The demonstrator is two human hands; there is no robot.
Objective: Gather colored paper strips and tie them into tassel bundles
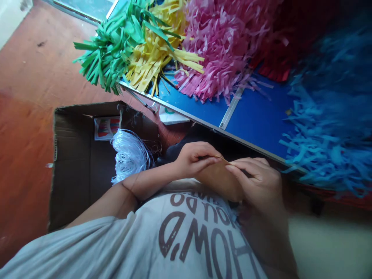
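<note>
A flat brown piece [222,180], like paper or card, hangs in front of the shirt at the lap. My left hand [197,158] pinches its upper edge between thumb and fingers. Close beside it on the right, my right hand [257,180] pinches the same edge, so the two sets of fingertips are a short distance apart. The lower part of the piece rests near the shirt, and its right side is partly hidden by my right hand.
A blue folding table [258,116] ahead holds fringed paper bunches: green [116,46], yellow [151,58], pink [215,50], dark red [273,58] and light blue [334,128]. An open cardboard box [72,166] with white string [130,155] stands at the left.
</note>
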